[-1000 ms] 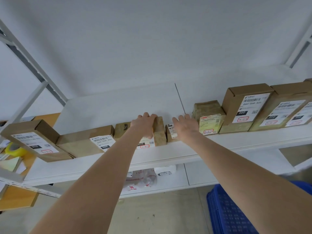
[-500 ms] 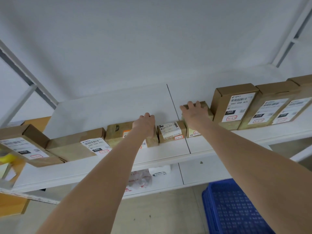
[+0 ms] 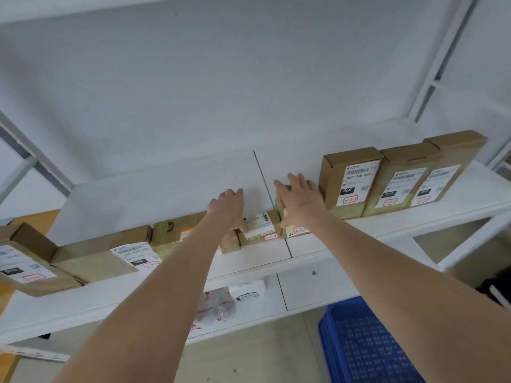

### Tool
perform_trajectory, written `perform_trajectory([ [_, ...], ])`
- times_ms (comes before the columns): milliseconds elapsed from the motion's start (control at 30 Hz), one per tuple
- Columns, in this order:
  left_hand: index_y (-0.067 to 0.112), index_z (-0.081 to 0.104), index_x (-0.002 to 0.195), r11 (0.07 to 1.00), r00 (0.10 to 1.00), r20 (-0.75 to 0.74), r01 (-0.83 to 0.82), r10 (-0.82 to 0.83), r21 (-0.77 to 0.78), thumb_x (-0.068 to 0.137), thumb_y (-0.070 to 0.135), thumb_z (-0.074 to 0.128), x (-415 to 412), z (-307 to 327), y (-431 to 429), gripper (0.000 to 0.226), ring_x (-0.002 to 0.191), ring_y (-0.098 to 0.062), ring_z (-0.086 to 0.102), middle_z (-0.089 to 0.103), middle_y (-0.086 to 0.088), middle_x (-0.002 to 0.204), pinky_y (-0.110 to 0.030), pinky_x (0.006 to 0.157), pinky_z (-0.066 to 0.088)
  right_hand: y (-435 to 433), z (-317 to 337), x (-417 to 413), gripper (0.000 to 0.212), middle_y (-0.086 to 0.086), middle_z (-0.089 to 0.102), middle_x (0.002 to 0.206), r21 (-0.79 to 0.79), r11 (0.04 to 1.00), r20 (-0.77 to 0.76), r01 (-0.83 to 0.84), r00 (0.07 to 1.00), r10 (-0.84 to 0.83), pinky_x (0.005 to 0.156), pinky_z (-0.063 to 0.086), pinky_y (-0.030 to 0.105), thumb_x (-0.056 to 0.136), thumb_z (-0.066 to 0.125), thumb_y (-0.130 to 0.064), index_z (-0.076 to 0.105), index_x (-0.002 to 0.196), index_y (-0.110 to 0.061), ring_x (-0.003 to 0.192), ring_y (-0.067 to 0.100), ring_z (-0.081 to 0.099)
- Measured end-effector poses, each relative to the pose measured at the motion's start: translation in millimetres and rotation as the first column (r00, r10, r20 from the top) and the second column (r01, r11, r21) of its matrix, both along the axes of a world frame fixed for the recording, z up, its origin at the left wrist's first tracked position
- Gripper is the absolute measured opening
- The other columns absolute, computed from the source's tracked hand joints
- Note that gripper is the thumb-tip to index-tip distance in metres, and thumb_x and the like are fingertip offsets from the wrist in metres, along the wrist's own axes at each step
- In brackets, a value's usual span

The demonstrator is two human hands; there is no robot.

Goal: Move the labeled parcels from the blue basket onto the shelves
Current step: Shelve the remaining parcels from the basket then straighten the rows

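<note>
A row of brown labeled parcels stands on the white upper shelf [image 3: 387, 230]. My left hand [image 3: 229, 208] rests on top of a brown parcel with an orange sticker [image 3: 177, 233], its thumb beside a small parcel with a white label [image 3: 260, 225]. My right hand [image 3: 301, 200] lies with straight, spread fingers on a tape-wrapped parcel [image 3: 296, 232], which touches a tall upright box marked 060 [image 3: 351, 181]. The blue basket [image 3: 365, 349] sits on the floor at the lower right; only its grid wall shows.
Two more upright boxes [image 3: 401, 183] [image 3: 448, 172] stand to the right. Two flat boxes [image 3: 105, 261] [image 3: 25, 261] lie at the left end. On the lower shelf are plastic-bagged parcels [image 3: 215, 305]. White shelf posts rise at both sides.
My right hand went from the small parcel to the tape-wrapped one, which now sits against the tall 060 box. My left hand stayed on its parcel. The view shifted to the right.
</note>
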State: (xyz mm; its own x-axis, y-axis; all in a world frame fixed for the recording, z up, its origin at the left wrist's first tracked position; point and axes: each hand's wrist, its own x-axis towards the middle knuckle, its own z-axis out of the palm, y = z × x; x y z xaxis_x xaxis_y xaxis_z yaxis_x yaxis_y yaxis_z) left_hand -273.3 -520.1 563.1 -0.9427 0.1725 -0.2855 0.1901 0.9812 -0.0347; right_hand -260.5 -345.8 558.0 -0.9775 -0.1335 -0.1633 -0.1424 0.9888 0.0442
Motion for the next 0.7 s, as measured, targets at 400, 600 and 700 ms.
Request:
perform_trajectory([
  [400,0.007,0.025,0.141,0.955,0.986,-0.124,-0.075,0.114,0.286,0.083,0.028,0.063,23.7,-7.7,137.3,0.072,0.127,-0.029,0.04,0.034,-0.012,0.139,-0.04,0.096,0.044,142.6,-23.8,50.6,0.042,0.008,0.043,0.131,-0.738,0.548,-0.028,0.394,0.793,-0.608,0.089,0.044,0.036,0.091,0.052,-0.018,0.043,0.131,-0.011,0.115,0.025,0.047],
  [600,0.009,0.026,0.142,0.913,0.93,-0.172,-0.26,0.324,0.316,0.082,0.034,0.063,35.3,-19.9,169.8,0.075,0.134,-0.026,0.032,0.027,-0.01,0.144,-0.037,0.108,0.031,224.8,-42.7,38.2,0.062,0.012,0.044,0.134,-0.867,0.106,0.25,0.486,0.61,-0.752,0.088,0.05,0.039,0.078,0.063,-0.015,0.039,0.135,-0.008,0.108,0.032,0.057],
  [700,0.01,0.028,0.142,0.906,0.908,-0.21,-0.291,0.363,0.307,0.084,0.035,0.062,36.0,-18.5,174.5,0.072,0.134,-0.025,0.032,0.03,-0.009,0.145,-0.036,0.109,0.029,242.4,-55.9,20.2,0.071,0.01,0.052,0.131,-0.873,0.046,0.302,0.485,0.614,-0.729,0.089,0.052,0.046,0.064,0.06,-0.019,0.043,0.132,-0.008,0.107,0.031,0.059],
])
